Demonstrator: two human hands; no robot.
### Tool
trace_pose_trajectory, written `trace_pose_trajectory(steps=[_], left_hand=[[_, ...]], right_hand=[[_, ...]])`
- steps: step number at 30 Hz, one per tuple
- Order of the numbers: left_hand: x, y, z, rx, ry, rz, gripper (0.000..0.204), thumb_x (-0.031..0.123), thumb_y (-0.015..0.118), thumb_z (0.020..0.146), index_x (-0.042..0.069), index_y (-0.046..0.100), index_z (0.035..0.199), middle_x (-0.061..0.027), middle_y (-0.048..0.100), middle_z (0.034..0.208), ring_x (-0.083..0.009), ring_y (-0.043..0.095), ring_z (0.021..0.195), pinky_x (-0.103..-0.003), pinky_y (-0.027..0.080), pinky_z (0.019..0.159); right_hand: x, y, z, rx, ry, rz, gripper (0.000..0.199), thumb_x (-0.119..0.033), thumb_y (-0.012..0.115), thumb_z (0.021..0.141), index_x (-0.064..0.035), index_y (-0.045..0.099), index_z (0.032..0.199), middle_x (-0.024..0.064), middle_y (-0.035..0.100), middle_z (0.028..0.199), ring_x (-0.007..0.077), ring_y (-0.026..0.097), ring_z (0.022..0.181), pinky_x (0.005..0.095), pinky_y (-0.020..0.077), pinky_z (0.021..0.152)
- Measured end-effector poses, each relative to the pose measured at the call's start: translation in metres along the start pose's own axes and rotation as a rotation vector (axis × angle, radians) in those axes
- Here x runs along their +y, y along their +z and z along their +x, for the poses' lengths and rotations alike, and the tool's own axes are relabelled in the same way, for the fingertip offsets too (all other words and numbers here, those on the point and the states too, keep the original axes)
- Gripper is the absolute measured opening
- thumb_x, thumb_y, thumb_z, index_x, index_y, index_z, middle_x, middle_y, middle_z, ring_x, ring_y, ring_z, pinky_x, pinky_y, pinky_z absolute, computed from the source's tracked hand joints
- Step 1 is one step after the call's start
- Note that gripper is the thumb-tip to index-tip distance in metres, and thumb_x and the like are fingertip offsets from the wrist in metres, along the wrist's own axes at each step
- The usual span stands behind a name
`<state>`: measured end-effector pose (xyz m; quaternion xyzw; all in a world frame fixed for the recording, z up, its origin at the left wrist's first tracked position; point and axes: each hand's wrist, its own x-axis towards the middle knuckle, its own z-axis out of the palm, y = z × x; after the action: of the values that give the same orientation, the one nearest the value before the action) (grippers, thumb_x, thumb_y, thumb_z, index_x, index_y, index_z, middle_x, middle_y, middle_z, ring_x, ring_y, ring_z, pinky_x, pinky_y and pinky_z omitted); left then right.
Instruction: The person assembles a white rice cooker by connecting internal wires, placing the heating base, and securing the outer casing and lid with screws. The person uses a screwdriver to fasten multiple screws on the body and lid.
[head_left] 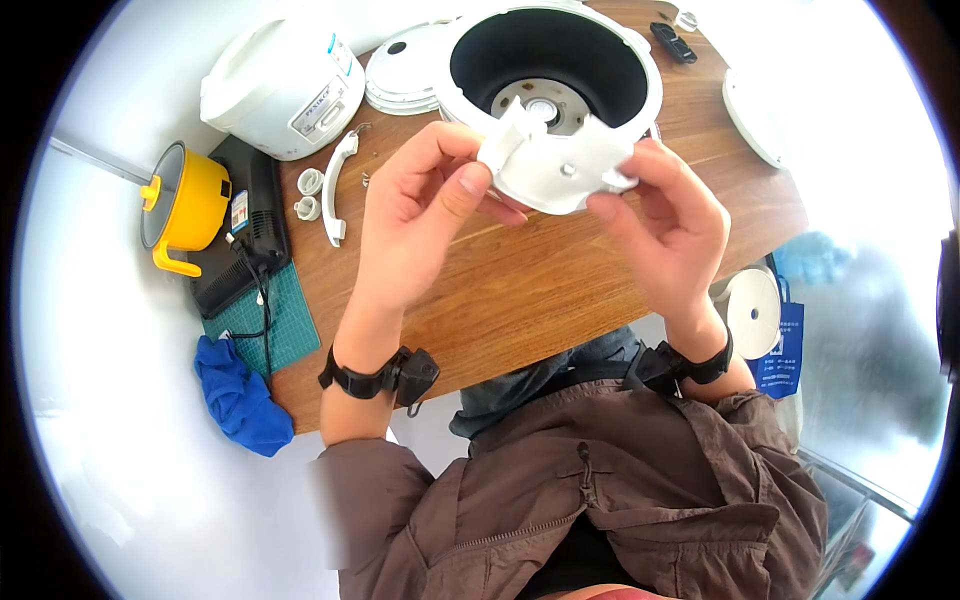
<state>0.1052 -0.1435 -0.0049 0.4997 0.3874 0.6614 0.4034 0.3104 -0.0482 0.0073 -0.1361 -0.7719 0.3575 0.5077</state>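
Observation:
Between both hands I hold a white curved plastic part (553,170), shaped like a rice cooker's housing piece with raised tabs. My left hand (425,205) pinches its left end between thumb and fingers. My right hand (665,220) grips the right end the same way. Just beyond it stands an open rice cooker body (650,95), its dark inside and round heating plate showing; the part hides some of its near rim. A white lid (405,75) lies left of that body. Farther left lie a white curved handle (340,190) and two small white ring-shaped pieces (308,195).
A closed white rice cooker (285,90) stands at the back left. Beside it, a yellow pot (190,205) rests on a black appliance (245,215), with a green cutting mat (285,320) and blue cloth (240,395) nearer. A white cover (752,118) sits at the right table edge.

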Motion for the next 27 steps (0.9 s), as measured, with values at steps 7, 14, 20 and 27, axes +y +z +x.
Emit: trace_pose_trajectory(steps=[7,14,20,27], left_hand=[[-0.032,-0.007,-0.026,0.171,0.656,0.962,0.067,0.007,0.089,0.071,0.004,0.057,0.129,-0.0135,0.064,0.116,-0.0277,0.065,0.101,-0.035,0.056,0.079],[-0.058,-0.019,-0.021,0.213,0.815,1.010,0.053,-0.009,0.086,0.062,0.007,0.069,0.110,-0.0110,0.067,0.107,-0.0255,0.068,0.090,-0.032,0.057,0.070],[-0.060,-0.025,-0.019,0.205,0.801,1.009,0.053,-0.013,0.084,0.063,0.007,0.068,0.109,-0.0111,0.068,0.106,-0.0251,0.068,0.090,-0.033,0.056,0.071],[-0.067,-0.029,-0.009,0.217,0.822,0.999,0.052,-0.009,0.086,0.064,0.007,0.069,0.110,-0.0097,0.067,0.105,-0.0244,0.067,0.088,-0.032,0.056,0.068]], right_hand=[[0.018,0.006,-0.023,-0.163,-0.456,-0.426,0.038,0.004,0.078,0.064,-0.0013,0.075,0.102,0.0062,0.071,0.090,0.0199,0.067,0.072,0.0312,0.0556,0.062],[0.033,0.015,-0.031,-0.142,-0.471,-0.511,0.032,0.003,0.078,0.068,0.0011,0.072,0.100,0.0101,0.073,0.096,0.0233,0.072,0.080,0.0324,0.0589,0.068],[0.042,0.024,-0.031,-0.054,-0.418,-0.485,0.034,0.006,0.080,0.066,-0.0005,0.072,0.098,0.0106,0.074,0.097,0.0243,0.072,0.080,0.0325,0.0594,0.069],[0.046,0.027,-0.027,-0.039,-0.396,-0.477,0.036,0.005,0.083,0.066,-0.0024,0.072,0.099,0.0088,0.072,0.095,0.0245,0.071,0.079,0.0325,0.0592,0.069]])
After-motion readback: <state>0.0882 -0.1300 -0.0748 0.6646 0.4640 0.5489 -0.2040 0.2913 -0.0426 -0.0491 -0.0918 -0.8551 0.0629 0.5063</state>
